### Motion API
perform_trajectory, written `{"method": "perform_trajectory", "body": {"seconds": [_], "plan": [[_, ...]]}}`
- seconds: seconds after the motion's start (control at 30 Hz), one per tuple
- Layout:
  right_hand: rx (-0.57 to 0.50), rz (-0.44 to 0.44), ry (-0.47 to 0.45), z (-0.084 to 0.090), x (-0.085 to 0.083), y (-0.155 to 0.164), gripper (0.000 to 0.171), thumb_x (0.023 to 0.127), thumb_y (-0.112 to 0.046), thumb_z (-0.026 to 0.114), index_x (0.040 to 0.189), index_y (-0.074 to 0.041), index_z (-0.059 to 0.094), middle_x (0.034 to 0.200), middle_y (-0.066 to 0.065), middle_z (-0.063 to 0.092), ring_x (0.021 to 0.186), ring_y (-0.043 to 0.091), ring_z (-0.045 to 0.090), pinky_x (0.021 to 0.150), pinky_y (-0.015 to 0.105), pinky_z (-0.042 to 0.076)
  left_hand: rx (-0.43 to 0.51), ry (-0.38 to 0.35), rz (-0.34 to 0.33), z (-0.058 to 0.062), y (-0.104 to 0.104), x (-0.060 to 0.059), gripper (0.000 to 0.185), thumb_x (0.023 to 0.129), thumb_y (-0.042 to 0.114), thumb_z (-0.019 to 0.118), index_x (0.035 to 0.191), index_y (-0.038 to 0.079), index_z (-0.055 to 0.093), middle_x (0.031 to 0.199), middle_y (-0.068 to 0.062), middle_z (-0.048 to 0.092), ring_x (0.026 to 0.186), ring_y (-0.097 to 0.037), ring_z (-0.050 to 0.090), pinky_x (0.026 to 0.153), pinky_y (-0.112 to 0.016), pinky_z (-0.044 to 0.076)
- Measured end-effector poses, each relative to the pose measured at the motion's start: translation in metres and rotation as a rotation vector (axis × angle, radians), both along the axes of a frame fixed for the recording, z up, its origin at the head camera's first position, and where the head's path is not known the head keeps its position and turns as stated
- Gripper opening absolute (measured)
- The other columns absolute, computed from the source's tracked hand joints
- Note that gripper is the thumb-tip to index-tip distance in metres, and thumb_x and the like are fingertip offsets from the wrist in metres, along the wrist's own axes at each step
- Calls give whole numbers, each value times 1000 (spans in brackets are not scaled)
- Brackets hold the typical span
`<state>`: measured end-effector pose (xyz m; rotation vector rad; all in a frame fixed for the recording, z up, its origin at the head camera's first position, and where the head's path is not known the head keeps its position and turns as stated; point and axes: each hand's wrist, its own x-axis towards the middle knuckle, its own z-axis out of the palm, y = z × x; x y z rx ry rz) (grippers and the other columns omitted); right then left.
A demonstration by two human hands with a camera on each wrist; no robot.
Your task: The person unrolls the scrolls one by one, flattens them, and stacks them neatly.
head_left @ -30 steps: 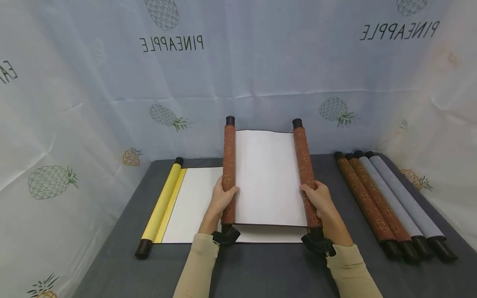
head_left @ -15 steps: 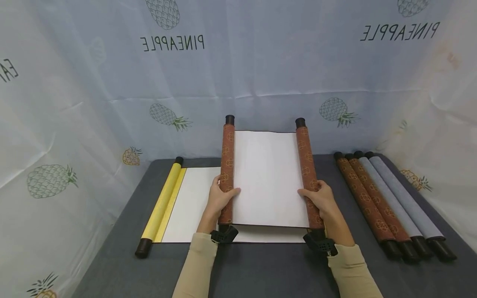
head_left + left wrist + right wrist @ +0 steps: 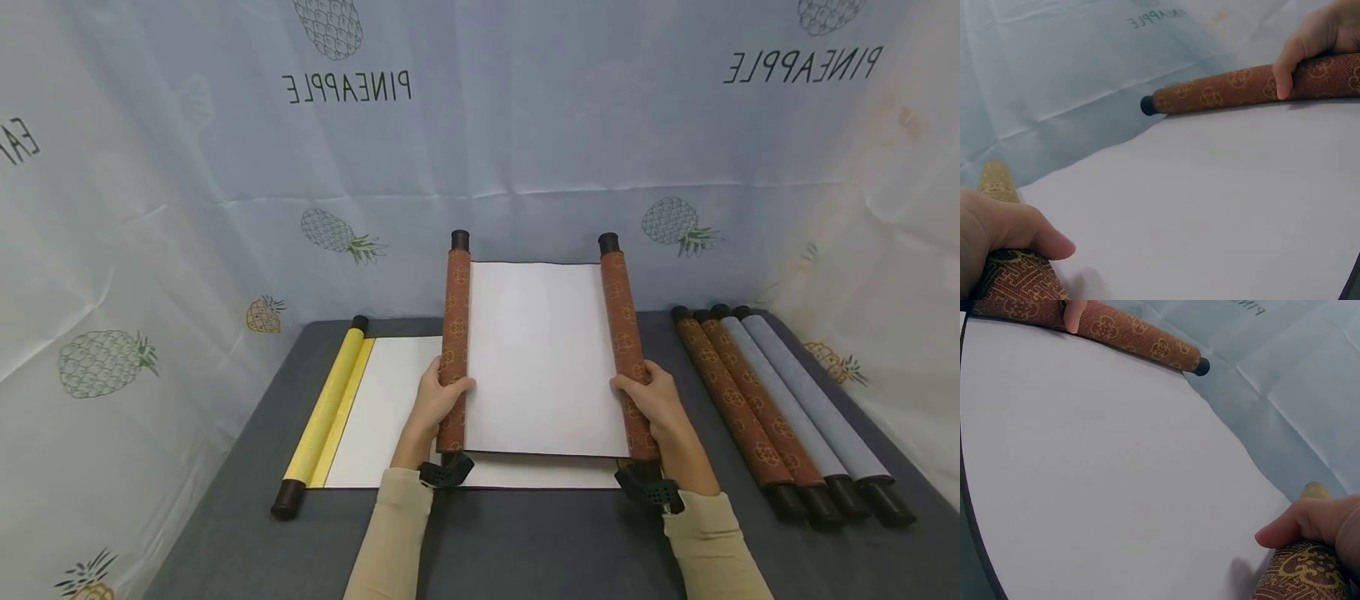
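A brown patterned scroll (image 3: 542,358) is spread partly unrolled, its blank white sheet stretched between two rolled ends with black knobs. My left hand (image 3: 438,400) grips the left roll, thumb over its inner side. Around the right roll (image 3: 624,333) curls my right hand (image 3: 654,396), its thumb at the sheet's edge. In the left wrist view the left thumb (image 3: 1035,234) lies across the brocade, with the other hand on the far roll. The held scroll is raised over a yellow scroll (image 3: 324,408), which lies unrolled on the table; its right part is mostly hidden.
On the right of the dark grey table (image 3: 525,550) lie several rolled scrolls side by side: brown patterned ones (image 3: 731,400) and grey ones (image 3: 813,392). A pale curtain (image 3: 525,125) with pineapple prints hangs behind and at both sides.
My hands have drawn apart, the left slightly leftward and the right slightly rightward. The white sheet between the rolls is wider. The yellow scroll and the rolled scrolls stay put.
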<state>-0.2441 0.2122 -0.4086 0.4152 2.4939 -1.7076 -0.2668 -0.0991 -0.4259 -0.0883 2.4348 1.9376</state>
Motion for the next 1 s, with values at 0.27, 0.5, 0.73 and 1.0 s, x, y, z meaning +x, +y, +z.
{"method": "perform_trajectory", "body": {"seconds": [0.27, 0.5, 0.73, 1.0], "plan": [[78, -10, 65, 1, 3, 2, 66, 92, -22, 61, 145, 6, 33, 131, 26, 48, 93, 19, 54, 71, 22, 44, -22, 15, 3, -1, -6, -2, 56, 88, 16, 64, 138, 1, 46, 127, -23, 58, 104, -29, 60, 80, -33, 49], [96, 24, 39, 8, 5, 3, 75, 92, -21, 62, 148, 10, 23, 138, 32, 42, 111, 35, 53, 81, 31, 48, -51, 35, 14, -2, -11, -3, 50, 86, 12, 65, 131, -4, 51, 120, -25, 60, 99, -28, 61, 76, -33, 51], [73, 82, -15, 13, 7, 4, 72, 98, -20, 51, 150, 11, 12, 144, 34, 34, 122, 42, 45, 95, 48, 44, -58, 28, 21, -2, -14, -4, 52, 84, 12, 66, 132, -3, 51, 120, -24, 60, 99, -29, 61, 77, -33, 51], [17, 40, 8, 16, 7, 3, 67, 98, -22, 44, 149, 11, 16, 143, 31, 34, 113, 31, 46, 86, 34, 44, -50, 52, 34, 0, -15, -3, 58, 83, 9, 65, 137, -1, 48, 121, -24, 60, 100, -29, 61, 78, -35, 52]]}}
